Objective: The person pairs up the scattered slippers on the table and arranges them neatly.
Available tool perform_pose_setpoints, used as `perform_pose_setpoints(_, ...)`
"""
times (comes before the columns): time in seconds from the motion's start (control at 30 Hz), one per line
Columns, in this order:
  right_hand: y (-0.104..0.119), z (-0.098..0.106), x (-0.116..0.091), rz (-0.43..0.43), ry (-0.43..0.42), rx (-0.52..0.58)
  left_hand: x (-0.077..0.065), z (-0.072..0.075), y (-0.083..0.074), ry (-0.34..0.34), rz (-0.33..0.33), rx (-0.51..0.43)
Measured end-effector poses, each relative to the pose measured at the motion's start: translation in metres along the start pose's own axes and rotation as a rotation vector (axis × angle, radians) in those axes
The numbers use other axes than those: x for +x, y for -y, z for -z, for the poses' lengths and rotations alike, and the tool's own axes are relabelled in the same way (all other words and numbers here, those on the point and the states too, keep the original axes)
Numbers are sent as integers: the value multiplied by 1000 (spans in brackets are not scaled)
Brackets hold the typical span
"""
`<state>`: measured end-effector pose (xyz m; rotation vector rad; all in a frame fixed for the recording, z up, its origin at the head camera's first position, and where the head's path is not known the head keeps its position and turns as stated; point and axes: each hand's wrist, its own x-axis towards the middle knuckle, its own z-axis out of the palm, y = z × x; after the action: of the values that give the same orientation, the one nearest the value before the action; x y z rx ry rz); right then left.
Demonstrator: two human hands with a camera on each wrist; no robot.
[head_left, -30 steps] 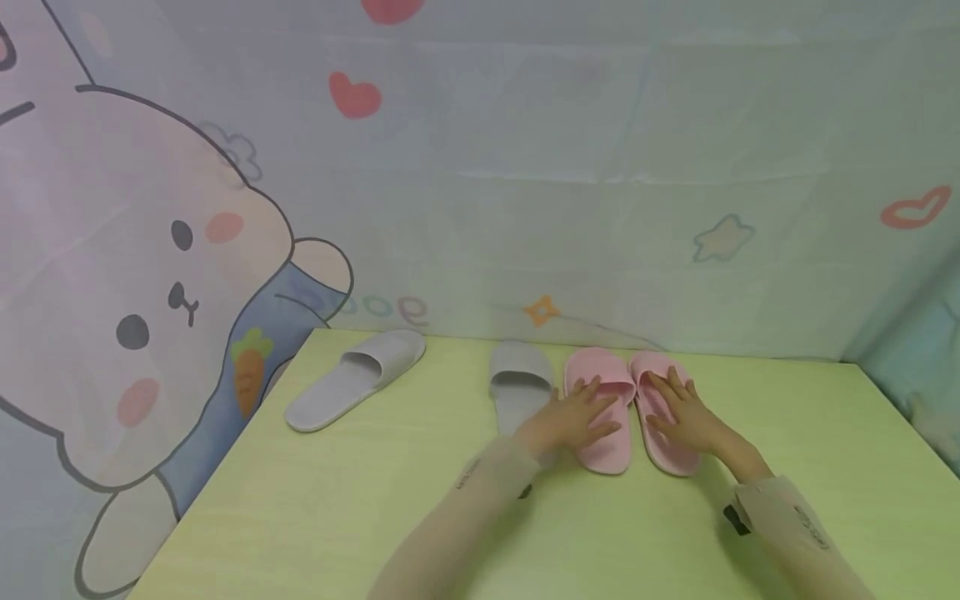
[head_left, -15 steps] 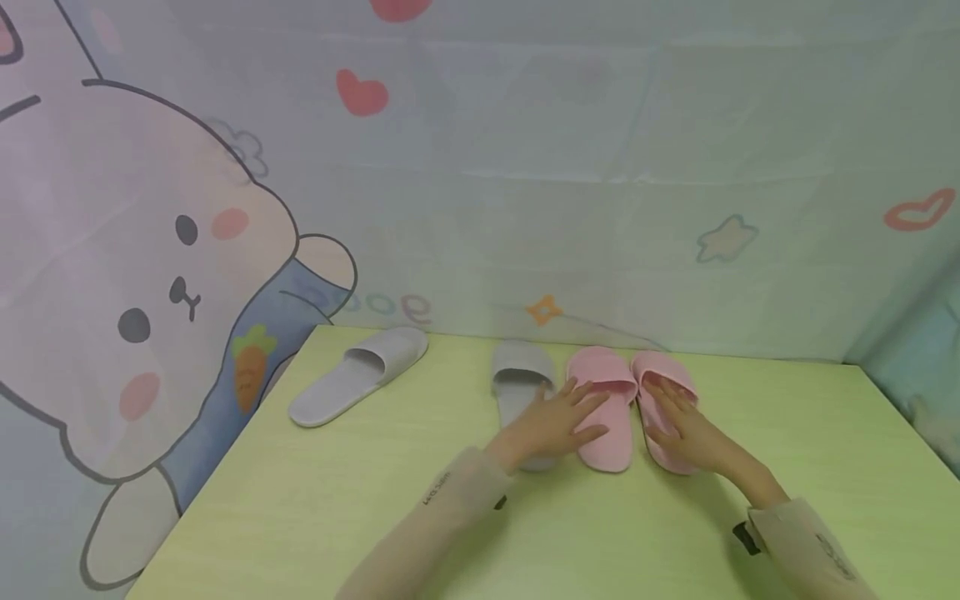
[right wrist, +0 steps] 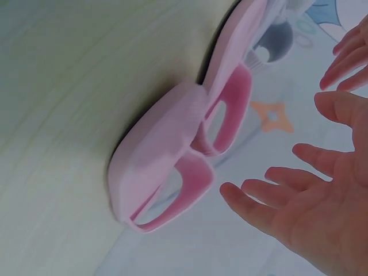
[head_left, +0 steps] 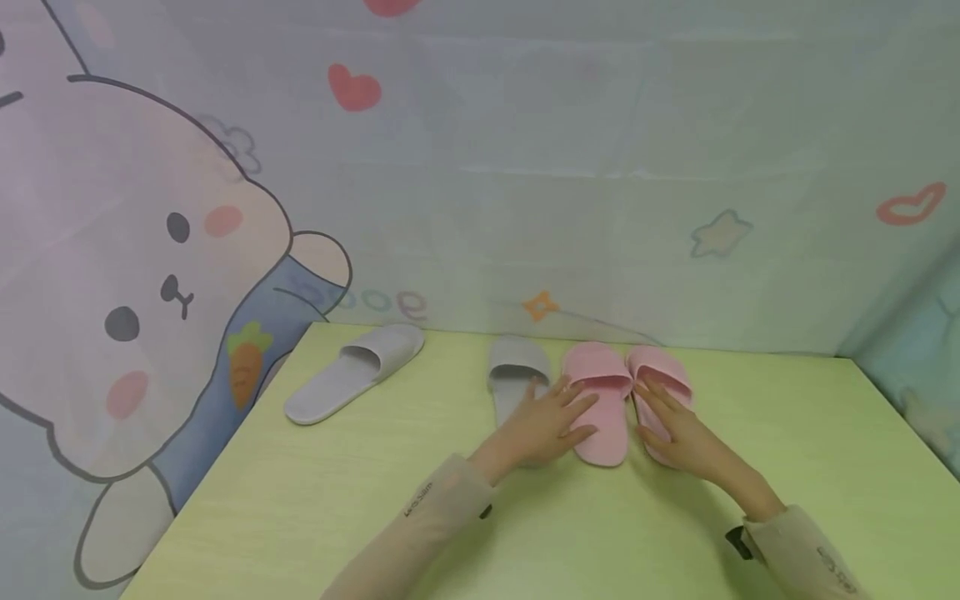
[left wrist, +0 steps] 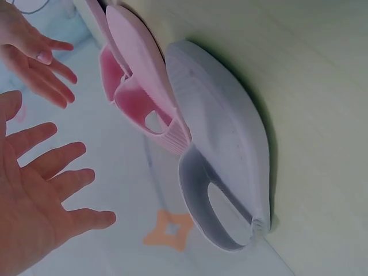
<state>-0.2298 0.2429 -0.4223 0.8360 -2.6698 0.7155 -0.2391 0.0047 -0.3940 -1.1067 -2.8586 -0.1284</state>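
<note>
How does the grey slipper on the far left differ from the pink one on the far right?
In the head view, the grey slipper slants steeply, toe rightward; the pink slipper slants slightly, toe leftward. The grey slipper lies apart; the pink slipper sits close beside another pink slipper. The grey slipper shows whole; the right hand partly hides the pink slipper. Both are backless, sole-down on the table.

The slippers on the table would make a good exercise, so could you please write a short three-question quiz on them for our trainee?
1. How many pink slippers lie on the table?
2. True or false: the left hand holds nothing.
3. Which slipper lies well apart from the rest: A, the far-left grey slipper; B, a pink slipper?

Key: 1. Two. 2. True; its fingers are spread. 3. A.
</note>
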Motion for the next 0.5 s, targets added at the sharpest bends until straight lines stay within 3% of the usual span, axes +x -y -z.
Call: perform_pose_setpoints(0.5, 34, -6, 9, 17, -26, -57, -26, 4, 11, -107, 8, 12)
